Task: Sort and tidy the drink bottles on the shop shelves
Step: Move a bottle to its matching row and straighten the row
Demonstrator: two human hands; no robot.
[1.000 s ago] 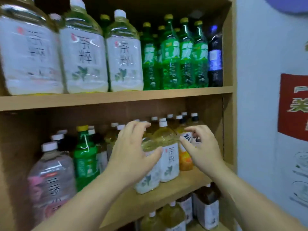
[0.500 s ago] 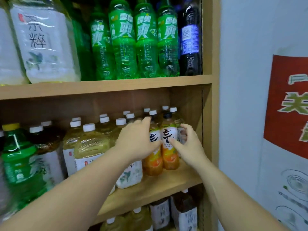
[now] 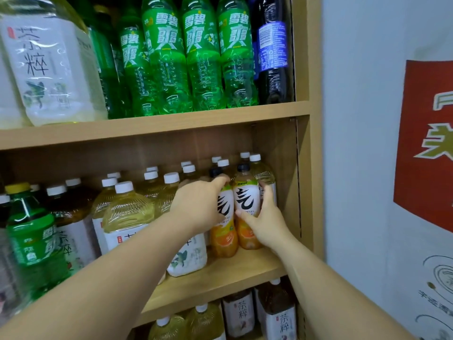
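Gripping orange bottles (image 3: 246,203), wooden shelf (image 3: 232,269), white wall (image 3: 358,143)

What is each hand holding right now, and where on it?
The left hand grips the left orange bottle around its shoulder and upper label; the right hand grips the right orange bottle around its label.

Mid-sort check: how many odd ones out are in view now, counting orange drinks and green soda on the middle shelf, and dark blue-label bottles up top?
Orange drink bottles, middle shelf: 2, one in the left hand, one in the right hand
Green soda bottle, middle shelf: 1
Dark blue-label bottle, top shelf: 1
Total: 4
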